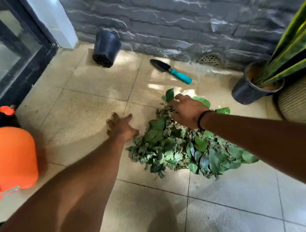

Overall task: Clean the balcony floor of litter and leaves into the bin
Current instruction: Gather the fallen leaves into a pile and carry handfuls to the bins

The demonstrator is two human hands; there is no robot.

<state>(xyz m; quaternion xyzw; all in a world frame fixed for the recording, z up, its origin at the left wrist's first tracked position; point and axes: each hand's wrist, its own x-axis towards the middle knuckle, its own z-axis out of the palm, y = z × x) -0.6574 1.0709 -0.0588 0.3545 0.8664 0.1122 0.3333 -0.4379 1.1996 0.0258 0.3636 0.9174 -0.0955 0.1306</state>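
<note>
Right hand (187, 110) fingers curled into leaf pile (185, 149); left hand (122, 126) spread flat on floor (88, 101) — light, loose, crumbly; scoop from underneath.

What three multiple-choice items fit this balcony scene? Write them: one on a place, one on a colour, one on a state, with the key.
1. Where does the trowel lie?
A. on the leaves
B. on the floor by the wall
C. in the potted plant

2. What colour is the trowel's handle?
A. teal
B. red
C. yellow

3. How is the black pot by the wall?
A. upright
B. tipped on its side
C. full of leaves

Key: 1 B, it lies on the tiles near the stone wall, apart from the leaves. 2 A, the grip is teal. 3 B, its holed base faces the camera.
</note>
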